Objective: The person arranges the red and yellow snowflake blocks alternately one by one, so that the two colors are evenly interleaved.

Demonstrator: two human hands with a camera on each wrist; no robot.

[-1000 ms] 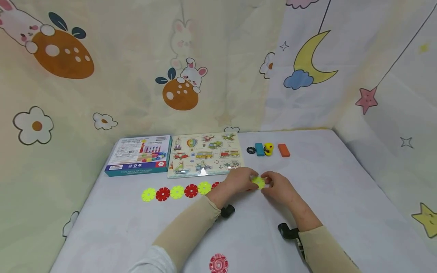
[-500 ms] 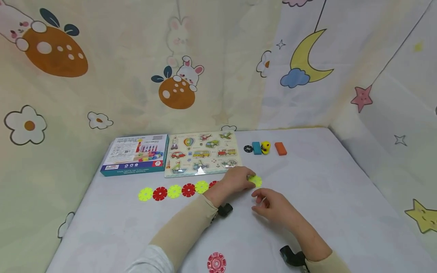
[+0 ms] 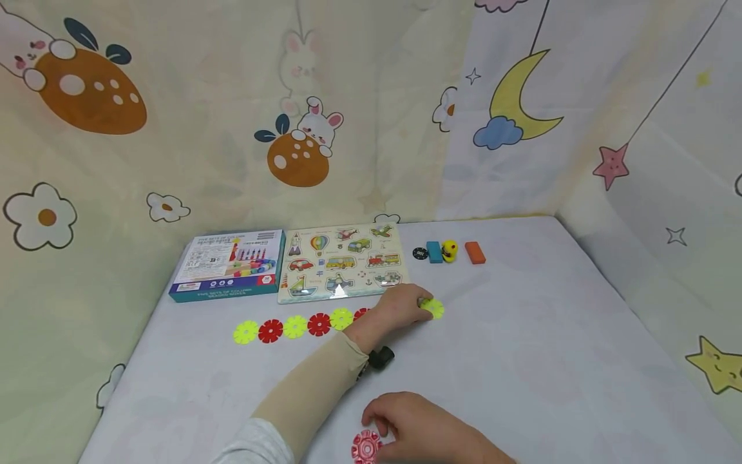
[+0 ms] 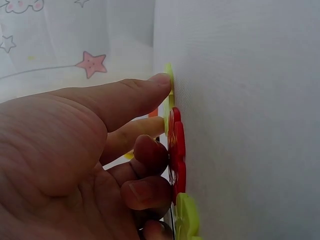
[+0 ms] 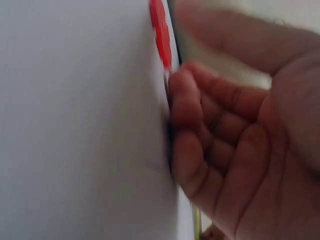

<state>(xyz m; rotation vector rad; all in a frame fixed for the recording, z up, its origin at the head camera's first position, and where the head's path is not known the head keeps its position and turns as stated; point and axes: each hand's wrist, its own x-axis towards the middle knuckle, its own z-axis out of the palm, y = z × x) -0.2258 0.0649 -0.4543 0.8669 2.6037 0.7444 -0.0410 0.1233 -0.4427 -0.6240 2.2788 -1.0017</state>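
Note:
My left hand (image 3: 400, 305) holds a yellow-green notched plastic disc (image 3: 435, 309) between thumb and finger, flat on the white cloth. In the left wrist view a red disc (image 4: 177, 150) lies against it, beside my curled fingers, and another yellow-green disc (image 4: 187, 217) follows. These belong to a row of alternating red and yellow-green discs (image 3: 295, 327), partly hidden by my left hand. At the near edge my right hand (image 3: 429, 428) arches beside a red notched disc (image 3: 365, 446), index and thumb around its right side. The right wrist view shows the thumb lifted away from the red disc (image 5: 161, 35).
A boxed toy set (image 3: 227, 264) and a vehicle puzzle board (image 3: 324, 261) lie behind the row. Farther right are a black round chip (image 3: 420, 253), a blue block (image 3: 435, 252), a yellow duck (image 3: 449, 251) and an orange block (image 3: 475, 252). Printed fabric (image 3: 394, 142) hangs behind.
My right hand has left the yellow-green disc and moved toward me, down to the red disc at the near edge. The left hand stays at the yellow-green disc. The head view shifts slightly.

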